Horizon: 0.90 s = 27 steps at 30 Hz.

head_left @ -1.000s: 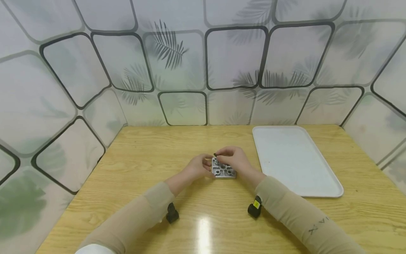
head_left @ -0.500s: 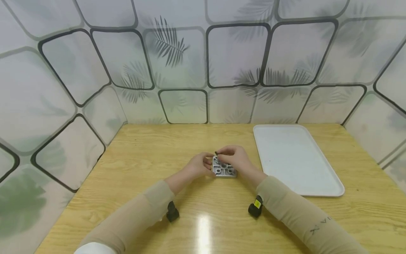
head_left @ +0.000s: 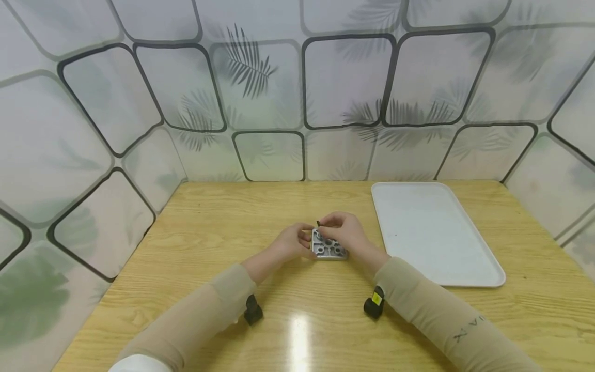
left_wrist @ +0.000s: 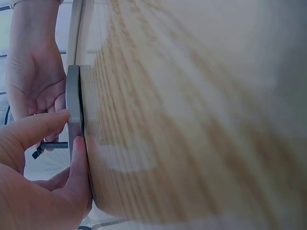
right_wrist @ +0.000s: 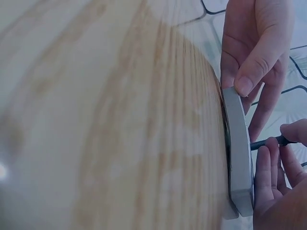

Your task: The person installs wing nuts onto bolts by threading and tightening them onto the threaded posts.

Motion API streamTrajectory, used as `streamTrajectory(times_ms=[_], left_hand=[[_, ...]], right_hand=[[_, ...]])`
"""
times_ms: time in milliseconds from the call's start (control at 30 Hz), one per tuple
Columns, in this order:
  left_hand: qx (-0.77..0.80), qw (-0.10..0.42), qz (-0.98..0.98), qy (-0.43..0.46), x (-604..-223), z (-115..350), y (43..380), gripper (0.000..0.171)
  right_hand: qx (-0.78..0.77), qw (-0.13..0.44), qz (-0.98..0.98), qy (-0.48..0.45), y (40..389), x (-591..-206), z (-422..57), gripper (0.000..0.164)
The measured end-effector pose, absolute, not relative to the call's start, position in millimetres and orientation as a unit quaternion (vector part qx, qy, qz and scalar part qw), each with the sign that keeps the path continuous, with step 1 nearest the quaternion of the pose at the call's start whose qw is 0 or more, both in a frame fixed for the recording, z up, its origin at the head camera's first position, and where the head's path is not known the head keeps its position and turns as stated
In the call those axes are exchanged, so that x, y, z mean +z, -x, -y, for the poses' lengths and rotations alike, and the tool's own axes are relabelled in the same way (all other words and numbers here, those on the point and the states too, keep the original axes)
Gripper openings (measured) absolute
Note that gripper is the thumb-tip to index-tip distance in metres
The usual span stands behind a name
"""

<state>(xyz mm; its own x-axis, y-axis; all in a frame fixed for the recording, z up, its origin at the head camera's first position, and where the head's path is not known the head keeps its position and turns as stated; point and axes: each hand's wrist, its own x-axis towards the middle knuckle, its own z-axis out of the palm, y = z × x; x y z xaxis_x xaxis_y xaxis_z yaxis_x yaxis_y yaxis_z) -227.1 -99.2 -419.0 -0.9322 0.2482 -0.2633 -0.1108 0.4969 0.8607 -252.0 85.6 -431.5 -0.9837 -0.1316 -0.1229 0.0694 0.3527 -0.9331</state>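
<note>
A square grey metal plate (head_left: 329, 250) with raised ribs and holes lies on the wooden table, in front of the person. My left hand (head_left: 292, 244) grips its left edge; in the left wrist view the thumb is on the upper edge and a finger low at the side. A dark threaded bolt (right_wrist: 259, 143) stands at the plate's far left corner hole, its shaft meeting the plate's face. My right hand (head_left: 346, 231) pinches this bolt near its head between thumb and fingers. The bolt's head (left_wrist: 37, 153) shows past the right fingers in the left wrist view.
To the right of the hands lies a white rectangular tray (head_left: 432, 235) on the wooden table (head_left: 223, 217). A patterned curtain or wall covering (head_left: 344, 82) rises behind the table and at both sides.
The bolt's dark upper end has swung slightly to the right and stands more upright in the right fingers. Both hands and the plate keep nearly the same place.
</note>
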Motion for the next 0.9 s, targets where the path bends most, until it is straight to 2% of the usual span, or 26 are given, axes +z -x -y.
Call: streamTrajectory(times_ms=[300,667,900], left_hand=[[0.489,0.181,-0.853,-0.035,-418.6,98.6,226.4,0.077],[0.497,0.182,-0.848,-0.034,-418.0,98.6,224.2,0.079],[0.494,0.179,-0.850,-0.034,-417.3,97.7,224.2,0.079]], right_hand=[[-0.572,0.093,-0.815,0.020,249.8,-433.1,-86.6,0.020],[-0.571,0.068,-0.818,0.004,247.1,-433.3,-83.7,0.013],[-0.571,0.064,-0.818,0.008,244.8,-431.5,-82.2,0.016]])
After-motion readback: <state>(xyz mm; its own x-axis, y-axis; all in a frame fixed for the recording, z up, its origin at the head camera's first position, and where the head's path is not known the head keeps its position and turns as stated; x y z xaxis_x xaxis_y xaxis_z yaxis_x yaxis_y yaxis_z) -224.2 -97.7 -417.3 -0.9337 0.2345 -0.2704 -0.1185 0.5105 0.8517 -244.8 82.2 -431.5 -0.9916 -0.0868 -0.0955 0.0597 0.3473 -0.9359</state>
